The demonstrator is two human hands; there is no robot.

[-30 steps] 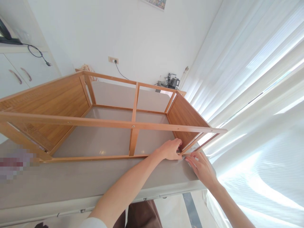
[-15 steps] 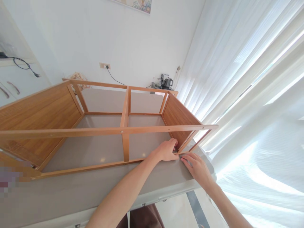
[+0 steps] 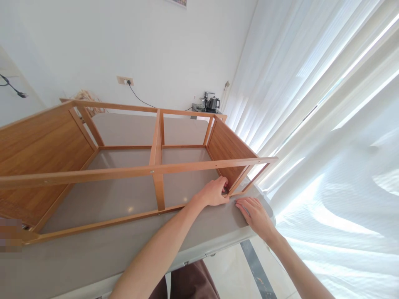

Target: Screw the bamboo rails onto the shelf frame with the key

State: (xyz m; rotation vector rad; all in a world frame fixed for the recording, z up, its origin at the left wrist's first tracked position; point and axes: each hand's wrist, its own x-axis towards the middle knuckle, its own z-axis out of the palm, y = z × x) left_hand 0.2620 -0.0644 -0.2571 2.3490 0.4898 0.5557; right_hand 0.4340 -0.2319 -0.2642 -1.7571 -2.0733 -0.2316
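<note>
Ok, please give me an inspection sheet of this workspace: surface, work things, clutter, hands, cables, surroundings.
Surface: grey table, the frame lying on it.
Work things: wooden frame on its side, with two solid end panels and open rails.
Clutter: nothing seen loose on the table, except a blurred patch at its left edge.
Hands: left hand grips the frame's near right corner; right hand rests on the table beside that corner. Whether it holds something small I cannot tell.
Cables: black cable runs from the wall socket; another cable at the far left.
Surroundings: white wall, white curtains, kettle on a small stand.
</note>
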